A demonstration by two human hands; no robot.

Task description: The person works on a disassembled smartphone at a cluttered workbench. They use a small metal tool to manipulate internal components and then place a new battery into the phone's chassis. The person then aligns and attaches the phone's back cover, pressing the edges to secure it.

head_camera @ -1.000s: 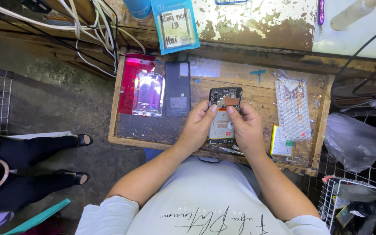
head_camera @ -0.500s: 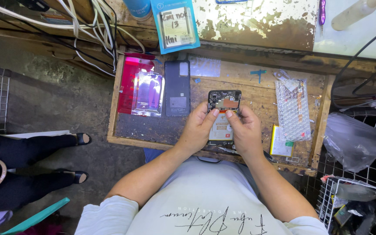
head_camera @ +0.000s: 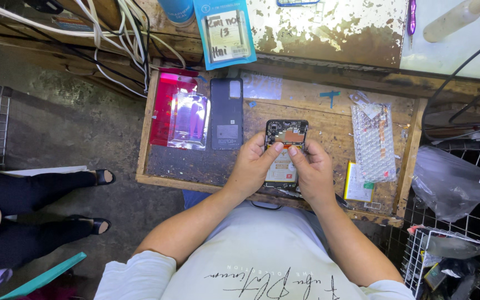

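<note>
An opened phone [head_camera: 284, 153], its back removed and its inner parts showing, is held upright over the middle of the wooden counter [head_camera: 329, 119], nearer the front edge. It is gripped from the left by the left hand [head_camera: 251, 166], whose thumb is pressed onto the upper part of the phone's inside. It is gripped from the right by the right hand [head_camera: 312, 169], whose thumb is set just beside the other thumb, the two tips almost touching. Both hands are closed around the sides of the phone, fingers wrapped behind it.

A dark back cover [head_camera: 226, 114] is laid flat just left of the phone. Further left, toward the left edge, a clear plastic sleeve [head_camera: 189, 121] is laid on a red sheet [head_camera: 165, 105]. A strip of bubble wrap [head_camera: 373, 141] is laid toward the right edge, and a flat yellow-edged battery [head_camera: 358, 189] is seen near the front right corner.
</note>
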